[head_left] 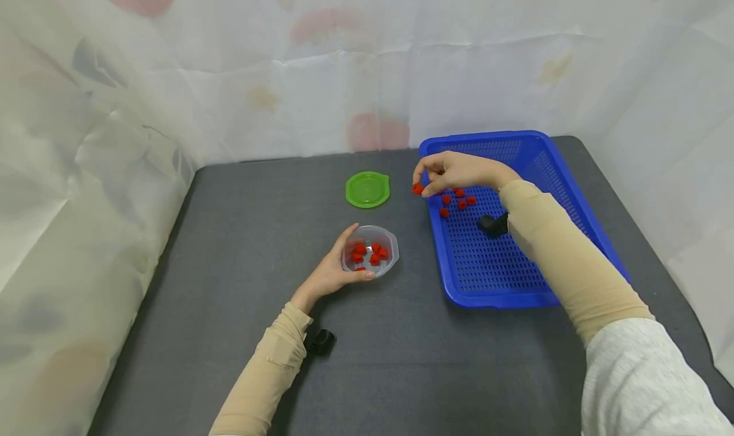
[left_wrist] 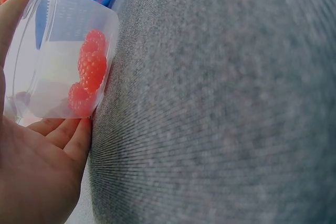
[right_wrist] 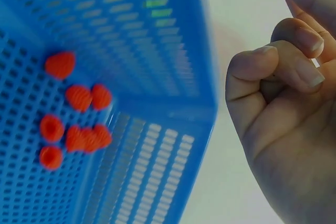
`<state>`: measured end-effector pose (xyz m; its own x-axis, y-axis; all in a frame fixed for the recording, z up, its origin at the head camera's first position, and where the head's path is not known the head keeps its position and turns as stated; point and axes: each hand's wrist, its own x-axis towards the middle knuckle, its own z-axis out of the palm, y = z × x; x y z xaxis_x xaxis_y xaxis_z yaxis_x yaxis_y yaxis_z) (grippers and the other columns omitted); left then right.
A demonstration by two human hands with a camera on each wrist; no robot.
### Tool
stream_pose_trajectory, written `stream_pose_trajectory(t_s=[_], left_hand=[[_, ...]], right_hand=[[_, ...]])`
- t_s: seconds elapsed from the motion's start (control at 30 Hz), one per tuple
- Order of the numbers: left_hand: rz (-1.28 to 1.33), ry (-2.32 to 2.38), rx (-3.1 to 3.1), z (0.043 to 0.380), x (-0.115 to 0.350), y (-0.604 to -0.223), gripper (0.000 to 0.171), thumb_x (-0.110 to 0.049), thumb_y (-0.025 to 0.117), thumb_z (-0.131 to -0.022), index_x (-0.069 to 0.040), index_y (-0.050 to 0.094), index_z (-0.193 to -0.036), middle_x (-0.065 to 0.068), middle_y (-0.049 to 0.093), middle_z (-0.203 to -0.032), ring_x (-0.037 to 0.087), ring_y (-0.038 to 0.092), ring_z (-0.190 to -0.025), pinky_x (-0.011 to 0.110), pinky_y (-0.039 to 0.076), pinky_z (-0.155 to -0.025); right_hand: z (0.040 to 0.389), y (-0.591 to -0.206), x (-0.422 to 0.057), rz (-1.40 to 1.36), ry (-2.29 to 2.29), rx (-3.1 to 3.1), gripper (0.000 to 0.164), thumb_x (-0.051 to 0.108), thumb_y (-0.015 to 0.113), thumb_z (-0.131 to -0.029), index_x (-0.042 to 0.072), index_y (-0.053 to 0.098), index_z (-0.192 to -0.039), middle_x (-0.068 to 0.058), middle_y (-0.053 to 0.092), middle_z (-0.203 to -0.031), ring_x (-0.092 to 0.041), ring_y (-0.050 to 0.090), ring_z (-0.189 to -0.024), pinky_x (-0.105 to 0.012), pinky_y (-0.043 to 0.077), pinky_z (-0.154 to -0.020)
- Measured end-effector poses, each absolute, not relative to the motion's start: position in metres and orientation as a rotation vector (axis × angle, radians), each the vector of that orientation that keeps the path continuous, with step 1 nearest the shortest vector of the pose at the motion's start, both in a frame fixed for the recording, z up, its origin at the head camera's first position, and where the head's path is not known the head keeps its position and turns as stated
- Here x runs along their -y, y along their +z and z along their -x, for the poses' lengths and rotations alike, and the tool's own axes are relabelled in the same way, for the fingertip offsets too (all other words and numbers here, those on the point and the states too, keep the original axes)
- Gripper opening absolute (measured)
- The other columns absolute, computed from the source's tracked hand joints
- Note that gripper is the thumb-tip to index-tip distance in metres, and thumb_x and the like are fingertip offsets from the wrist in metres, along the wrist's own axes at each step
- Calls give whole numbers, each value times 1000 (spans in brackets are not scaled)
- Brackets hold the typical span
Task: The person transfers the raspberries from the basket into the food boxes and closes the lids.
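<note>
My left hand point(head_left: 331, 271) grips a clear plastic container point(left_wrist: 63, 51), thumb on one side and fingers around the other. Several red raspberries point(head_left: 374, 259) lie on the container's bottom. Between the thumb and fingertips of my right hand point(head_left: 453, 170), a single raspberry point(head_left: 418, 188) is pinched above the left rim of a blue basket point(head_left: 487, 301). Inside the basket, more raspberries point(right_wrist: 79, 98) are scattered near its far left corner. In the right wrist view, the other fingers of my right hand point(right_wrist: 294, 93) curl toward the palm, beside the basket wall.
A green lid point(head_left: 367, 189) lies flat on the dark grey table point(head_left: 258, 219), behind the container and left of the basket. Patterned white sheets point(head_left: 321, 98) hang along the back and sides of the table.
</note>
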<state>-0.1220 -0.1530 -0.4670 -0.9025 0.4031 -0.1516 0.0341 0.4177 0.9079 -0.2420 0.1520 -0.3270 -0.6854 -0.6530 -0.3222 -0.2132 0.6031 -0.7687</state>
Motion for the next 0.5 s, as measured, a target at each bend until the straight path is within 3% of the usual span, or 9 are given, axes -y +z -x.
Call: stream_pose_trajectory(t_s=[0.13,0.37,0.5], left_hand=[[-376,1483,-2342,122,153,-467,103,-34,81,-71,-28,14,-149,7,39,-145,24,38,-134,50,28,-110],[-345,1470,-2290,111,147,-432,97,-19,76,-77,-22,12,-150,19,34,-147,32,34,-136,52,26,-111],[-339,1462,-2283,111,148,-432,98,-19,76,-77,-21,11,-150,19,33,-148,33,34,-136,51,27,-111]], right_hand=[[240,-323,-138,748,-953,-2199,24,20,64,-88,17,58,-111,1,36,-62,-12,31,-51,-32,38,-60],[240,-322,-109,865,-919,-2154,24,16,64,-87,15,58,-110,0,35,-63,-12,29,-52,-28,35,-60],[239,-326,-93,910,-916,-2109,23,12,64,-87,13,57,-109,1,35,-62,-12,30,-55,-28,35,-62]])
